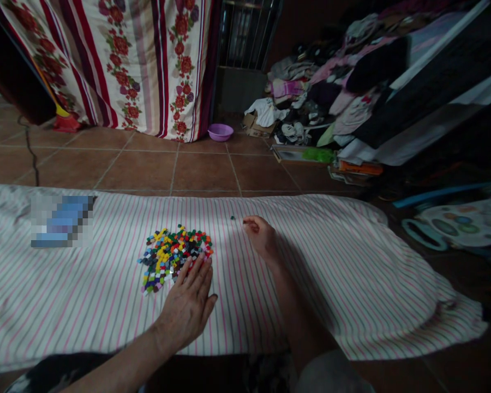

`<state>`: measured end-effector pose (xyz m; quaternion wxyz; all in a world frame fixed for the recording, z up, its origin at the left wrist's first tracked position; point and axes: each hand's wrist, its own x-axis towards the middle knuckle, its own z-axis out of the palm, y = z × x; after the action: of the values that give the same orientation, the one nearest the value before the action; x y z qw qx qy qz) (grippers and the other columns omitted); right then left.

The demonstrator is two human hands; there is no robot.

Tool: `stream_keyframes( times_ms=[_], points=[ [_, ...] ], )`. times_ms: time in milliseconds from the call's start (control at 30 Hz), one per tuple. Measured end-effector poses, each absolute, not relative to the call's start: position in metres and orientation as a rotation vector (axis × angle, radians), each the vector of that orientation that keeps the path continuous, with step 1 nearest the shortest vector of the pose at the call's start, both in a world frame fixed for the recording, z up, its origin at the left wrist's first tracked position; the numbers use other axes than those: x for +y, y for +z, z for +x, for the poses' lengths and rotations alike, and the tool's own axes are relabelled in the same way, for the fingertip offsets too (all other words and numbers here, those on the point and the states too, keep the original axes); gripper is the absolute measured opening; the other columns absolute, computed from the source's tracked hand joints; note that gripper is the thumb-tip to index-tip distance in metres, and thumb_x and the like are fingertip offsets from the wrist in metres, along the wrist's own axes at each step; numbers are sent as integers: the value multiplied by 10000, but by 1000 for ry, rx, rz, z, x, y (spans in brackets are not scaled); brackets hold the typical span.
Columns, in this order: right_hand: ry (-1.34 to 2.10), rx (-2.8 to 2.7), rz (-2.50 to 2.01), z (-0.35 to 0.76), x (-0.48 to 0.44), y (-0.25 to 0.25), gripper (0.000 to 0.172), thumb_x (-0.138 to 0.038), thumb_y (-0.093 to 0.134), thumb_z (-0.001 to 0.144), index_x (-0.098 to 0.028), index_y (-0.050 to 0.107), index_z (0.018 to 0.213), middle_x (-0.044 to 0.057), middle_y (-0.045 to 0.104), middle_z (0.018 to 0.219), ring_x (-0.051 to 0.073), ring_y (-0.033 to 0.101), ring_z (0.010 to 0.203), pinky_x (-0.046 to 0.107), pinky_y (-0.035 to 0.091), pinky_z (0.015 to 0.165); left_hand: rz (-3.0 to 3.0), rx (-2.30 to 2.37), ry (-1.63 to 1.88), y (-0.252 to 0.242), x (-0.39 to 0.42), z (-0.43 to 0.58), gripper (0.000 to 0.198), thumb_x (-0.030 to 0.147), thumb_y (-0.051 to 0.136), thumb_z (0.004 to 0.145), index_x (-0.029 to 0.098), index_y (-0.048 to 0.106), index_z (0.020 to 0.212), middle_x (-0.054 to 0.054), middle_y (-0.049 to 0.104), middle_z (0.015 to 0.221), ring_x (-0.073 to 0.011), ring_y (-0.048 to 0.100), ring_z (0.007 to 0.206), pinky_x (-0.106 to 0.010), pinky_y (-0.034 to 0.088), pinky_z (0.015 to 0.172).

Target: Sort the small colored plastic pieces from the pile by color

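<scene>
The block pile (pixel 167 252) could be scattered if the left hand (pixel 188 305), laid flat at its edge, is dragged; right of it, the right hand (pixel 262 238) is curled, contents unclear.

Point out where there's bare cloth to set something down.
Widest: the cloth right of the right forearm, out to the cloth's edge. Another patch lies between the blurred item and the blocks. Crowded: the blocks, with the left hand at their near right side. The gap toward the right hand holds a lone block.
</scene>
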<state>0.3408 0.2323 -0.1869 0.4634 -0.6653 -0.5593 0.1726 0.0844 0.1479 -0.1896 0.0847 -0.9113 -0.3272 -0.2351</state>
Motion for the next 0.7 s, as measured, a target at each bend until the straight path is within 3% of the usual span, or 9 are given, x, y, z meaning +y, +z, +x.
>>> stream_keyframes(
  times_ms=[367,700],
  points=[
    [143,-1363,-1775,368,249,-207,200,-250,541,772,-202,696,891,63,662,850,179,612,728,322,526,765,-2722,-992,-710,-190,147,85,457,344,439,951,82,527,1314,-129,470,1459,-295,329,1415,-485,289,1155],
    [113,-1380,-1861,369,262,-217,210,-216,556,747,-209,718,880,34,680,825,154,606,693,269,496,695,-2732,-967,-560,-187,147,82,478,331,460,941,81,493,1347,-136,446,1476,-309,311,1424,-501,297,1151]
  ],
)
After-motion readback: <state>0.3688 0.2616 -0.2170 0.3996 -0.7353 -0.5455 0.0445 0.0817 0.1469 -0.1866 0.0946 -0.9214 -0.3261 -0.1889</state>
